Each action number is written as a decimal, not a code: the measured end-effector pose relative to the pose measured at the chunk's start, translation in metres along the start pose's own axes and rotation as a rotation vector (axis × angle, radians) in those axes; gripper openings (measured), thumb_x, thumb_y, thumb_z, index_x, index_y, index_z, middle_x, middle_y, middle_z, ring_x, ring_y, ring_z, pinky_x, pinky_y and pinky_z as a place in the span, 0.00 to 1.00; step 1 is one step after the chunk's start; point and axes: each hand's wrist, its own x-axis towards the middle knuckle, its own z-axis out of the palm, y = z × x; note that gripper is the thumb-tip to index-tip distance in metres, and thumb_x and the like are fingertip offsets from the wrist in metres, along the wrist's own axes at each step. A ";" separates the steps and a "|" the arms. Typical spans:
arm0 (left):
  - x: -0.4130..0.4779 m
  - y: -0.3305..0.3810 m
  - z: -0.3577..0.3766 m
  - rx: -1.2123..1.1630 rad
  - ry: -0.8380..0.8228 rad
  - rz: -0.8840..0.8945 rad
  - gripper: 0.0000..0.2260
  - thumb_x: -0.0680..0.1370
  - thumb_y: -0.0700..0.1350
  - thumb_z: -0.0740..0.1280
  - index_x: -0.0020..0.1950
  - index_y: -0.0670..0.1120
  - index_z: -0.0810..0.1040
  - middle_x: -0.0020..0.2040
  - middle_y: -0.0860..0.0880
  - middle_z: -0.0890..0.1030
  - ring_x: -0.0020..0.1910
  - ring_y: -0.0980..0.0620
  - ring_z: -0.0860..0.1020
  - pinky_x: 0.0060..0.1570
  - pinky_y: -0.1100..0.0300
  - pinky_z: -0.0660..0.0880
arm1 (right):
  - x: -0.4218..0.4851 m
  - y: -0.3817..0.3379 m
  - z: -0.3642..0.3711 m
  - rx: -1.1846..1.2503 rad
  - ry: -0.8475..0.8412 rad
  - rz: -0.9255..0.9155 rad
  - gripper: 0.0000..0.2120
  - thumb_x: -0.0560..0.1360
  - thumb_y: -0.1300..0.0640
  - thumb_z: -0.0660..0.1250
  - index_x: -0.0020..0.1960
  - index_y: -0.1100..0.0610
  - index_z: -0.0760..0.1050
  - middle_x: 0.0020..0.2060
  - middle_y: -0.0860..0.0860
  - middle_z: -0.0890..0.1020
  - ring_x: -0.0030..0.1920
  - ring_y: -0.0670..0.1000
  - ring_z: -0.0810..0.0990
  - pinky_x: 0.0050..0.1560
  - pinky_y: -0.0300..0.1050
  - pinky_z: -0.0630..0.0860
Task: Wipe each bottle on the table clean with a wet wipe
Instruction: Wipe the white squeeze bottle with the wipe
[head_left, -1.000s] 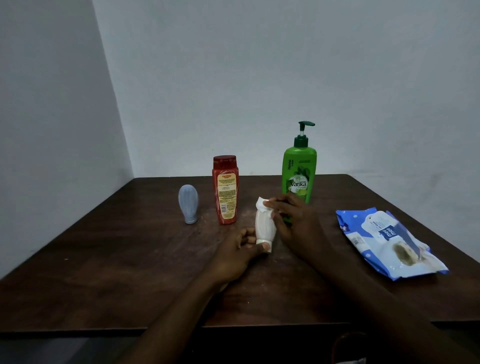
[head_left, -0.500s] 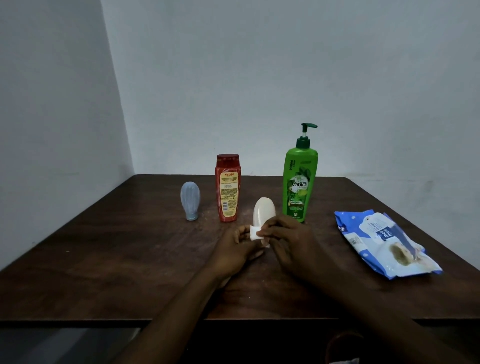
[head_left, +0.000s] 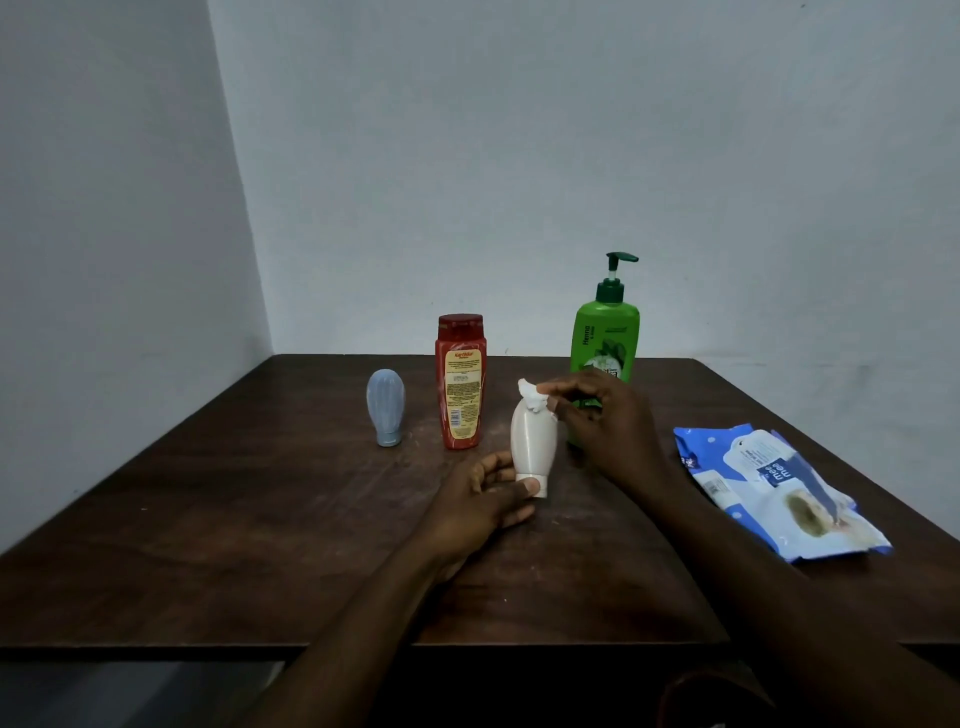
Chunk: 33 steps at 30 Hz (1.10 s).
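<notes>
- At the near edge of the dark wooden table (head_left: 208, 561), two bare forearms reached forward over the scuffed, faintly dusty top.
- The left hand (head_left: 483, 499) gripped the cap end of the small white bottle (head_left: 533, 441), thumb across the front of the cap and fingers curled behind, holding it cap-down and upright, its cap at or just above the table top.
- The right hand (head_left: 602, 421) pinched a crumpled wet wipe (head_left: 532, 395) between thumb and fingertips, pressed against the bottle's rounded top end.
- To the right, well apart from the hands, the blue-and-white wet wipe pack (head_left: 769, 483) lay flat with a brownish stain on its face.
- Beyond the hands stood three more bottles: a small grey-blue bottle (head_left: 385, 405) on its cap at the left, a red bottle (head_left: 461, 379) beside it, and a tall green pump bottle (head_left: 605, 332) partly hidden behind the right hand.
- The far edge of the table met a plain pale wall (head_left: 519, 156), with a second wall closing the corner on the left.
- Half a second before, the wipe had been down near the bottle's cap with both hands close together; by this moment the right hand had carried it up to the top end, much as it sat a second ago.
</notes>
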 end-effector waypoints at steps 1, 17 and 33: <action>0.000 0.000 0.000 -0.008 -0.003 0.002 0.17 0.76 0.37 0.71 0.63 0.48 0.76 0.57 0.47 0.82 0.54 0.53 0.83 0.53 0.58 0.81 | -0.003 -0.001 0.000 0.032 0.008 0.022 0.10 0.75 0.65 0.72 0.53 0.54 0.85 0.49 0.48 0.84 0.49 0.40 0.81 0.46 0.28 0.76; -0.002 0.003 0.002 -0.151 -0.028 0.038 0.10 0.79 0.36 0.67 0.57 0.47 0.79 0.51 0.50 0.87 0.52 0.54 0.84 0.54 0.56 0.81 | -0.059 -0.002 0.002 0.165 -0.084 0.169 0.14 0.69 0.66 0.76 0.44 0.47 0.84 0.45 0.47 0.84 0.47 0.44 0.83 0.51 0.42 0.80; -0.001 0.000 0.005 -0.028 0.078 0.058 0.17 0.74 0.37 0.74 0.62 0.46 0.78 0.56 0.46 0.84 0.54 0.50 0.84 0.53 0.56 0.82 | 0.006 -0.023 0.012 -0.294 0.025 -0.128 0.09 0.76 0.62 0.69 0.55 0.59 0.83 0.43 0.49 0.74 0.41 0.45 0.73 0.40 0.30 0.65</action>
